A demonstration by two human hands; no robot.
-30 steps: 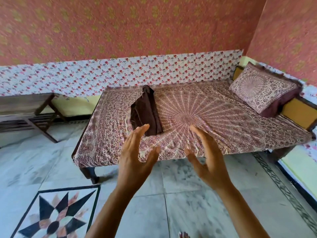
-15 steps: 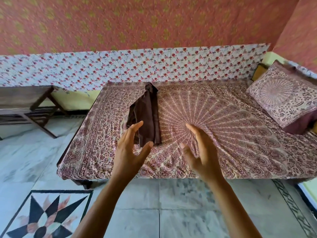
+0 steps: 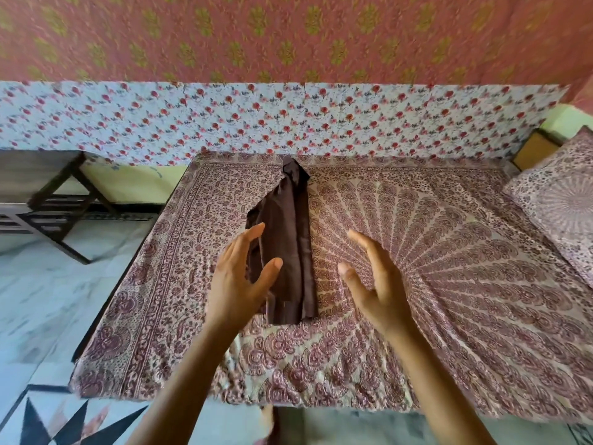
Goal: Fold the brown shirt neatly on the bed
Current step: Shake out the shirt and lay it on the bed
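Brown shirt [image 3: 285, 239] on bed [image 3: 417, 284] (long strip), left hand [image 3: 239, 281] — right hand [image 3: 375, 284] — spread above

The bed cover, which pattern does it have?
A maroon mandala print on cream bed cover, seen in the head view.

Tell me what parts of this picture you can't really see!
- Brown shirt: its left edge hides behind the left hand in the head view, and whether that hand touches it cannot be told.
- Pillow: cut off by the right edge.
- Bench: cut off by the left edge.
- Floor star pattern: cut off by the bottom edge.
- Upper wall: its print is blurred.
- Right hand: covers some bedsheet.
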